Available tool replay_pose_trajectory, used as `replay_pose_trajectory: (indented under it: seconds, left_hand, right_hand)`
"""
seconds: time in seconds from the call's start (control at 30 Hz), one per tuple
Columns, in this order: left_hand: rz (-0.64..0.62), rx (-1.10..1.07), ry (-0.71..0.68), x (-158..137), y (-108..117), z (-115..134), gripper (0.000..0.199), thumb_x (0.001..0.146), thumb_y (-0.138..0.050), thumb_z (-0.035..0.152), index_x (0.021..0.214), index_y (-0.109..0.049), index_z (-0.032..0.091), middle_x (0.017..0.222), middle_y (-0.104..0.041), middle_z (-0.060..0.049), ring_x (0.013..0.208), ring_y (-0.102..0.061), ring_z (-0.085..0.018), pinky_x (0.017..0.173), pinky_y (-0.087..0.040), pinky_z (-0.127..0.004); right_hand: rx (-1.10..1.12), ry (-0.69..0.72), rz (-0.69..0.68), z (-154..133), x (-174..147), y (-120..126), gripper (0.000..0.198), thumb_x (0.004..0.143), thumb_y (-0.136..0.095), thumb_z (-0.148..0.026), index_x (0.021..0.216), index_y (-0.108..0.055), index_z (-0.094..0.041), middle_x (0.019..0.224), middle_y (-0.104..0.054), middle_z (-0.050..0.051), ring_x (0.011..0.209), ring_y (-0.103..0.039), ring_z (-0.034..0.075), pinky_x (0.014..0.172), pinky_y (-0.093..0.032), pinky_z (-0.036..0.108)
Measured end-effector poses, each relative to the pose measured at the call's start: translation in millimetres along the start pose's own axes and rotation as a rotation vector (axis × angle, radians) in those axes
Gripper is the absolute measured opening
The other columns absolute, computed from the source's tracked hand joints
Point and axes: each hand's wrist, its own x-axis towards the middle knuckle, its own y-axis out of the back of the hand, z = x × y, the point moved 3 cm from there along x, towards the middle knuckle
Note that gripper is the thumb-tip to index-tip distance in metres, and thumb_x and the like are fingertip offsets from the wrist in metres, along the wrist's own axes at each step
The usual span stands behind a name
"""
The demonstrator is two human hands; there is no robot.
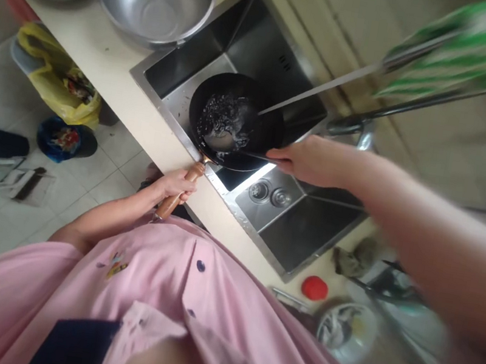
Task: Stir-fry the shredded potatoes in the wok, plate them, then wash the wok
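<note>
Closest to us, our left grip (178, 184) is closed round the wooden handle (197, 170) of the pan (272, 128). The handle points back towards us across the front strip of the worktop (158, 135), presumably for a steady hold close in. Just past that strip, the pan is in the sink basin (269, 44), likely so the steel walls catch splashes; whether it rests on the bottom, we cannot tell. Glinting water lies inside it. Our right grip (304, 158), reaching over from the other side, is closed on a dark utensil (251, 155) that slants into the pan, its head hard to make out. Farther off, a thin pale stream (322, 88) seems to fall into the pan, perhaps why it sits there.
</note>
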Motion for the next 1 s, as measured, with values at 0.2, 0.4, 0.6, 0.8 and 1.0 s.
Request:
replay_pose_trajectory:
  seconds: [0.2,0.4,0.6,0.8,1.0]
  left_hand:
    - [-0.003,-0.006,-0.003,1.6,-0.9,-1.5,0.021,0.072,-0.065,0.013,0.074,-0.045,0.018,0.049,-0.045,0.006,0.036,-0.043,-0.007,0.040,-0.036,-0.020]
    - [0.055,0.040,-0.031,-0.1,-4.0,-0.4,0.024,0.070,-0.067,0.012,0.069,-0.044,0.018,0.047,-0.046,0.005,0.036,-0.045,-0.007,0.040,-0.036,-0.020]
    - [0.047,0.041,-0.030,1.2,-3.9,-1.6,0.022,0.070,-0.066,0.012,0.070,-0.045,0.018,0.048,-0.046,0.005,0.035,-0.044,-0.006,0.039,-0.036,-0.020]
    - [0.078,0.103,-0.056,1.3,-4.7,-2.5,0.020,0.069,-0.063,0.011,0.069,-0.044,0.018,0.047,-0.046,0.005,0.036,-0.047,-0.008,0.039,-0.038,-0.019]
    - [0.036,0.018,-0.035,-0.5,-4.5,-1.2,0.017,0.072,-0.059,0.009,0.077,-0.045,0.018,0.048,-0.045,0.007,0.035,-0.043,-0.007,0.038,-0.036,-0.019]
  right_hand:
    - [-0.211,-0.138,-0.196,-4.9,-1.0,0.7,0.043,0.092,-0.039,-0.020,0.127,-0.063,-0.010,0.110,-0.067,0.019,0.099,-0.064,0.029,0.081,-0.047,0.037]
    - [-0.210,0.008,-0.207,-13.4,-14.4,-1.8,0.044,0.094,-0.035,-0.021,0.125,-0.064,-0.013,0.104,-0.068,0.016,0.092,-0.065,0.026,0.078,-0.048,0.034]
    - [-0.215,-0.157,-0.131,-7.2,0.3,2.6,0.041,0.088,-0.043,-0.013,0.123,-0.066,-0.011,0.111,-0.066,0.018,0.099,-0.063,0.028,0.081,-0.046,0.035]
    - [-0.155,-0.008,-0.265,-22.8,-16.6,9.0,0.046,0.096,-0.035,-0.021,0.134,-0.059,-0.010,0.112,-0.066,0.017,0.100,-0.063,0.026,0.086,-0.047,0.035]
    - [-0.131,-0.206,-0.160,-16.0,9.2,0.1,0.047,0.094,-0.037,-0.021,0.135,-0.057,-0.011,0.115,-0.063,0.021,0.104,-0.062,0.030,0.082,-0.048,0.037]
